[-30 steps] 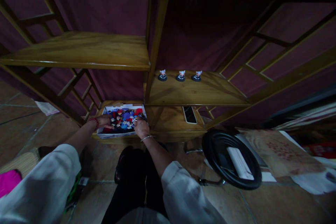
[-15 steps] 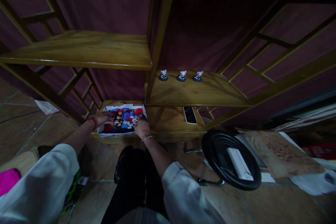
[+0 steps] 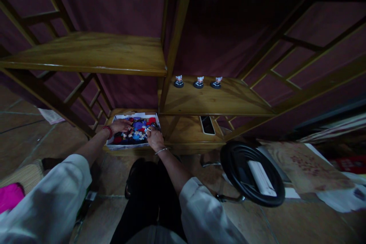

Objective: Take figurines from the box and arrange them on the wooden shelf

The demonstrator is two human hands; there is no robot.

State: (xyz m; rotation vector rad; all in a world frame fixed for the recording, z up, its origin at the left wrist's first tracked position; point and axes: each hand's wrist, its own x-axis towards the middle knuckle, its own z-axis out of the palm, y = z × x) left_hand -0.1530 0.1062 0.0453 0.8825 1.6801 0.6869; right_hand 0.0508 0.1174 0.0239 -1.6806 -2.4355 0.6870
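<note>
A shallow white box full of small red, blue and black figurines sits on the low left shelf. Over its left half, my left hand, with red beads at the wrist, reaches in with its fingers stretched to the right, touching or just above the figurines. At the box's right side, my right hand, wearing a bracelet, has thumb and fingers closed round a small figurine with a white part showing; most of it is hidden by the fingers. Three figurines with dark round bases stand in a row on the right shelf.
A phone lies on the low shelf right of the box. A wooden post parts the shelves, and an upper shelf overhangs the box. A black round stool bearing a white box stands at the right.
My left hand has moved right across the box, towards its middle. My right hand keeps nearly the same place at the box's right side.
</note>
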